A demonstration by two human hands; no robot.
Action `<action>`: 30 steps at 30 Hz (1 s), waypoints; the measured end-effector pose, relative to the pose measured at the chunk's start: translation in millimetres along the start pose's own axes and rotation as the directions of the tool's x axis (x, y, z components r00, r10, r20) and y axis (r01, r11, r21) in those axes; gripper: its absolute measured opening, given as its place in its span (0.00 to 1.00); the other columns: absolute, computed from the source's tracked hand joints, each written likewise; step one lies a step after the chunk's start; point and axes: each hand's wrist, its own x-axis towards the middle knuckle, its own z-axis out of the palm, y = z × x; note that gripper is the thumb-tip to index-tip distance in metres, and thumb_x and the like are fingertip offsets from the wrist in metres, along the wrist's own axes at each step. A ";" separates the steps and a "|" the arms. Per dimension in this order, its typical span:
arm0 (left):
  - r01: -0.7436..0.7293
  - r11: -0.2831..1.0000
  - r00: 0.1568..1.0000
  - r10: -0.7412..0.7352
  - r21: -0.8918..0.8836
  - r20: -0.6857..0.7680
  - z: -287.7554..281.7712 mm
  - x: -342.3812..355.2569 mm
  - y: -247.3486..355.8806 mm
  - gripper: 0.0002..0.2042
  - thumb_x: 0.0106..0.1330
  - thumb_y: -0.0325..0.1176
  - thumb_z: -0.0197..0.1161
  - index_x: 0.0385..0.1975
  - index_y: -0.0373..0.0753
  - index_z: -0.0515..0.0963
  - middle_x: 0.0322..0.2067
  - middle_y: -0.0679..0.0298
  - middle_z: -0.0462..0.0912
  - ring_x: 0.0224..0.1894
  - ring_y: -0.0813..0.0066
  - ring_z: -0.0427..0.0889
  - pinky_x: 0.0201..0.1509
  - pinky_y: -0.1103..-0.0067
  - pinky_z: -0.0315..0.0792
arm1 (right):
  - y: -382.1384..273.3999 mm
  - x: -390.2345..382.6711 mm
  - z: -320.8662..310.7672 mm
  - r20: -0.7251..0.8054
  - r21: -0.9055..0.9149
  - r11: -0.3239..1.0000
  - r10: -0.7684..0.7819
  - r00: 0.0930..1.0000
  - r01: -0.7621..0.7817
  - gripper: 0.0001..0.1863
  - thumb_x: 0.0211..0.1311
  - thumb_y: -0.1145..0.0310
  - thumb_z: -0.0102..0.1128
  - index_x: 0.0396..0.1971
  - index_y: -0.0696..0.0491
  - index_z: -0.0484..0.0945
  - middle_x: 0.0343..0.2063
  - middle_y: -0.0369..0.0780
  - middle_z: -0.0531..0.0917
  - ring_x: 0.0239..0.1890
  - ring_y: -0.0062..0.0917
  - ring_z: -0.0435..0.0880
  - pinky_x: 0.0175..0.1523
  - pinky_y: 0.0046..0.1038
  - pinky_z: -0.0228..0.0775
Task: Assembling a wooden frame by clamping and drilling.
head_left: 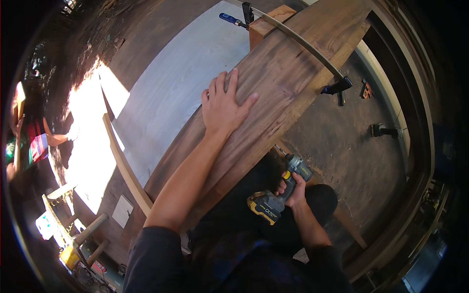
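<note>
My left hand [223, 108] lies flat with its fingers spread on a wide brown wooden plank [273, 93], near its left edge. A grey and yellow cordless impact driver [299, 167] is gripped in my right hand [296, 194], low beside the plank's right edge. Its bit points up and left toward that edge; whether it touches the wood I cannot tell. A bar clamp [305, 43] crosses the plank's far part, over a squared wooden block [269, 24]. The clamp's blue handle [229, 18] sticks out to the left.
Left of the plank lies a pale grey panel [181, 63], with a narrow wooden strip [124, 166] nearer me. On the right are an orange spring clamp [366, 90], another cordless tool [383, 130] and a long frame edge [421, 97]. Another person [41, 144] is at far left.
</note>
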 end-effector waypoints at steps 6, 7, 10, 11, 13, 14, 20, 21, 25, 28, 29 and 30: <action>-0.002 1.000 0.999 0.001 -0.026 -0.033 2.6 1.0 -3.8 0.41 0.64 0.65 0.61 0.73 0.47 0.66 0.68 0.56 0.67 0.69 0.58 0.65 0.71 0.58 0.57 | 6.9 8.2 -6.3 -0.024 0.014 1.000 -0.005 1.000 0.006 0.19 0.64 0.49 0.54 0.41 0.49 0.77 0.20 0.39 0.74 0.22 0.32 0.74 0.36 0.42 0.72; 0.008 1.000 0.999 -0.009 -0.025 -0.036 3.1 1.4 -3.0 0.41 0.64 0.65 0.61 0.73 0.47 0.66 0.68 0.56 0.67 0.69 0.58 0.65 0.71 0.58 0.57 | 7.6 8.4 -9.6 -0.004 0.018 1.000 -0.004 1.000 0.004 0.19 0.64 0.48 0.53 0.40 0.49 0.77 0.20 0.38 0.73 0.22 0.31 0.73 0.35 0.41 0.71; -0.007 1.000 1.000 0.007 -0.010 -0.030 0.3 0.2 -1.0 0.41 0.64 0.64 0.61 0.72 0.46 0.66 0.67 0.56 0.68 0.68 0.59 0.66 0.70 0.59 0.58 | 4.5 4.4 -2.5 0.012 0.010 1.000 0.008 1.000 -0.008 0.20 0.64 0.47 0.52 0.40 0.49 0.77 0.20 0.38 0.72 0.22 0.30 0.72 0.34 0.40 0.70; -0.017 1.000 0.999 0.017 -0.003 -0.033 -1.0 0.3 -1.1 0.40 0.64 0.64 0.61 0.72 0.47 0.66 0.67 0.56 0.68 0.68 0.59 0.66 0.69 0.61 0.59 | 2.6 2.9 0.6 0.007 0.004 1.000 0.004 1.000 -0.004 0.20 0.65 0.47 0.52 0.40 0.49 0.77 0.20 0.37 0.72 0.22 0.30 0.72 0.34 0.40 0.70; -0.027 1.000 0.999 0.027 -0.002 -0.032 -0.5 0.6 -1.3 0.39 0.65 0.64 0.61 0.72 0.47 0.66 0.67 0.57 0.69 0.68 0.60 0.67 0.69 0.62 0.59 | -0.5 2.4 -2.4 0.016 0.003 1.000 0.017 1.000 -0.017 0.20 0.65 0.47 0.52 0.40 0.49 0.77 0.20 0.37 0.72 0.22 0.30 0.72 0.34 0.40 0.71; -0.031 1.000 0.999 0.031 0.002 -0.038 0.2 0.8 -2.4 0.39 0.65 0.63 0.61 0.72 0.47 0.66 0.67 0.57 0.69 0.68 0.60 0.67 0.68 0.62 0.60 | -2.2 2.2 -4.0 0.028 0.006 1.000 0.024 0.999 -0.024 0.19 0.65 0.47 0.52 0.40 0.49 0.77 0.20 0.37 0.72 0.22 0.30 0.73 0.34 0.39 0.71; -0.033 0.999 0.998 0.034 0.026 -0.049 -2.1 -0.8 -4.2 0.39 0.66 0.62 0.61 0.72 0.48 0.66 0.67 0.57 0.69 0.68 0.60 0.67 0.68 0.63 0.60 | -8.6 1.7 2.7 0.059 0.020 0.997 0.073 0.996 -0.074 0.19 0.65 0.47 0.53 0.40 0.49 0.76 0.20 0.37 0.72 0.22 0.30 0.74 0.33 0.40 0.73; -0.039 0.999 0.998 0.040 0.024 -0.048 -1.7 -1.3 -3.4 0.39 0.66 0.62 0.61 0.73 0.48 0.66 0.67 0.57 0.69 0.68 0.60 0.67 0.68 0.63 0.60 | -9.8 1.1 -0.1 0.057 0.019 0.997 0.078 0.995 -0.079 0.19 0.65 0.47 0.53 0.40 0.49 0.76 0.20 0.37 0.72 0.22 0.30 0.74 0.33 0.40 0.73; -0.039 0.999 0.998 0.040 0.026 -0.053 0.5 -1.3 -2.1 0.39 0.65 0.62 0.62 0.73 0.48 0.66 0.67 0.57 0.69 0.68 0.60 0.66 0.68 0.64 0.59 | -13.7 0.4 -6.4 0.060 0.003 0.998 0.070 0.996 -0.070 0.20 0.65 0.48 0.53 0.40 0.50 0.76 0.20 0.37 0.73 0.22 0.30 0.73 0.34 0.41 0.72; -0.040 0.999 0.998 0.041 0.019 -0.052 1.3 -1.1 -0.1 0.39 0.65 0.62 0.62 0.73 0.48 0.66 0.67 0.58 0.69 0.68 0.61 0.66 0.68 0.64 0.59 | -12.7 -1.5 -3.0 0.055 0.033 0.996 0.077 0.995 -0.079 0.19 0.64 0.49 0.53 0.40 0.50 0.76 0.20 0.38 0.73 0.21 0.31 0.72 0.34 0.41 0.72; -0.040 0.999 0.998 0.041 0.021 -0.045 1.5 -0.6 -0.3 0.39 0.65 0.63 0.61 0.73 0.48 0.66 0.68 0.58 0.68 0.68 0.61 0.66 0.68 0.64 0.59 | -12.2 -2.5 -1.4 0.046 0.056 0.995 0.081 0.996 -0.084 0.18 0.64 0.50 0.53 0.39 0.50 0.75 0.19 0.38 0.73 0.20 0.31 0.72 0.34 0.42 0.71; -0.041 0.999 0.998 0.042 0.028 -0.038 0.8 -0.5 -1.8 0.39 0.65 0.63 0.61 0.73 0.48 0.66 0.68 0.58 0.68 0.68 0.61 0.66 0.68 0.64 0.59 | -11.3 -2.4 1.4 0.046 0.058 0.995 0.081 0.996 -0.083 0.18 0.64 0.50 0.53 0.39 0.50 0.75 0.19 0.38 0.73 0.20 0.31 0.72 0.34 0.42 0.71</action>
